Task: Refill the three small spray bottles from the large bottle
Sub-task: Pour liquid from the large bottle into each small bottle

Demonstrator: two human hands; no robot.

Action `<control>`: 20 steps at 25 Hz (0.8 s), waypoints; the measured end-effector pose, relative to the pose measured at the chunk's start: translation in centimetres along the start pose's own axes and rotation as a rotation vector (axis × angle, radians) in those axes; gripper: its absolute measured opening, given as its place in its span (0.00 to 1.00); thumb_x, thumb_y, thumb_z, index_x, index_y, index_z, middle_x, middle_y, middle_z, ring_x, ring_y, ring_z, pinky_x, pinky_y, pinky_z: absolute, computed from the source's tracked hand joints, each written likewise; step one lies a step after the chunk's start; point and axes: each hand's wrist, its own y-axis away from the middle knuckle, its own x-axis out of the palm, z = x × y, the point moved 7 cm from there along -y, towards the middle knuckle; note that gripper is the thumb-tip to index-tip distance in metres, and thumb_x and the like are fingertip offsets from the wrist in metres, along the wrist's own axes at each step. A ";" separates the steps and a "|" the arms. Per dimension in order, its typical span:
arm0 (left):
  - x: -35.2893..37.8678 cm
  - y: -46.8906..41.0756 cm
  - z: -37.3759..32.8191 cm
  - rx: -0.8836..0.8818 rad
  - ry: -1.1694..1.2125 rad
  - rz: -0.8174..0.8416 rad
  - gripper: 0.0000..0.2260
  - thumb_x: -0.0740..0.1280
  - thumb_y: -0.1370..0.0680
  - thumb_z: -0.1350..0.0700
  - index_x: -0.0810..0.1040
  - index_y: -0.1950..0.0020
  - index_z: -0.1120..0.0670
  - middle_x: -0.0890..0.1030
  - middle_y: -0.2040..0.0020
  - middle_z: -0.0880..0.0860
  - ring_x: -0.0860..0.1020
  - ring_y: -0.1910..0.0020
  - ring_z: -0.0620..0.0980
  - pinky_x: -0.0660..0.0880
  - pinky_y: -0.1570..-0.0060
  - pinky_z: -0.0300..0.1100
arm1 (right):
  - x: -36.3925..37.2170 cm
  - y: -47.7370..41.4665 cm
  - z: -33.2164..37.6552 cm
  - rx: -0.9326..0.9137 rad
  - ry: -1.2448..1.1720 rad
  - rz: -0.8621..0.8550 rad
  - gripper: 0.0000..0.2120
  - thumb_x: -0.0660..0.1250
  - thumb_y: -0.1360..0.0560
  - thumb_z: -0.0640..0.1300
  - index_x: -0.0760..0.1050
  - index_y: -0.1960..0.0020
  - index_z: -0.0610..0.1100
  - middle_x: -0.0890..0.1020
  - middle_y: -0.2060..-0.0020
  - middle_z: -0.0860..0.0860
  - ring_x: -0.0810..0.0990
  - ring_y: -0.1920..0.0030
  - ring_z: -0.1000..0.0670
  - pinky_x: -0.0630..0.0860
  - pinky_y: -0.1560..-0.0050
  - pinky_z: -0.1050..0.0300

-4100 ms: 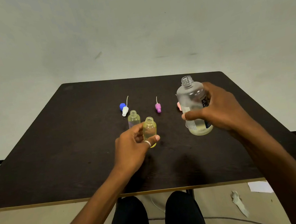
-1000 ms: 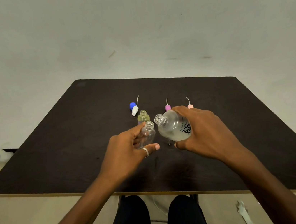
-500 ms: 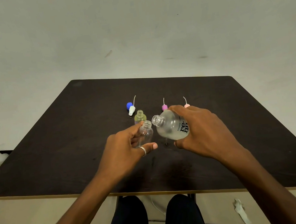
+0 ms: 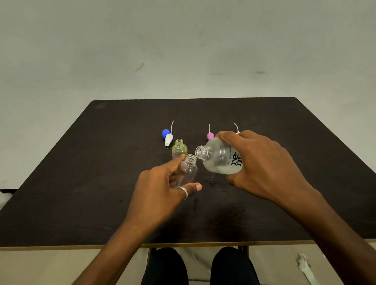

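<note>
My left hand (image 4: 162, 191) gripped the small clear plastic spray bottle (image 4: 189, 169) steady over the dark table (image 4: 91, 179). My right hand (image 4: 264, 165) clasped the large frosted bottle (image 4: 220, 159), tipped mouth-to-mouth, presumably to pour.

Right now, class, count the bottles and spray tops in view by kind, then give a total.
Large bottle: 1
Small bottles: 2, clear bottle and yellow bottle
Spray tops: 3, blue-white top, purple top and pink top, half hidden
Total: 6
</note>
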 end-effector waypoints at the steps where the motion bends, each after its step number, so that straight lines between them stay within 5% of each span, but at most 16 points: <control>1: 0.0 0.0 0.0 0.002 -0.009 -0.001 0.32 0.77 0.31 0.44 0.73 0.28 0.44 0.83 0.41 0.41 0.80 0.46 0.34 0.73 0.45 0.25 | -0.1 0.0 0.1 -0.003 0.017 -0.007 0.37 0.74 0.31 0.54 0.61 0.27 0.59 0.76 0.41 0.53 0.78 0.45 0.48 0.78 0.49 0.52; 5: 0.0 -0.1 0.3 -0.004 -0.037 0.000 0.34 0.77 0.32 0.42 0.71 0.27 0.44 0.82 0.40 0.43 0.80 0.44 0.36 0.76 0.41 0.34 | -0.3 0.1 0.2 -0.007 0.082 -0.026 0.37 0.73 0.31 0.54 0.60 0.27 0.59 0.76 0.41 0.52 0.77 0.45 0.48 0.77 0.51 0.52; 10: -0.1 0.1 0.1 -0.013 -0.058 -0.010 0.35 0.77 0.32 0.43 0.72 0.27 0.45 0.82 0.39 0.44 0.80 0.44 0.37 0.73 0.43 0.29 | -0.5 0.0 0.3 -0.029 0.145 -0.066 0.37 0.74 0.31 0.52 0.60 0.27 0.59 0.77 0.41 0.52 0.77 0.45 0.48 0.76 0.52 0.55; 20: -0.1 0.1 0.0 -0.013 -0.061 -0.009 0.35 0.78 0.32 0.44 0.71 0.27 0.47 0.82 0.38 0.47 0.80 0.43 0.39 0.75 0.42 0.34 | -0.6 0.0 0.3 -0.045 0.185 -0.112 0.39 0.77 0.34 0.49 0.64 0.27 0.57 0.78 0.42 0.50 0.78 0.46 0.46 0.75 0.50 0.52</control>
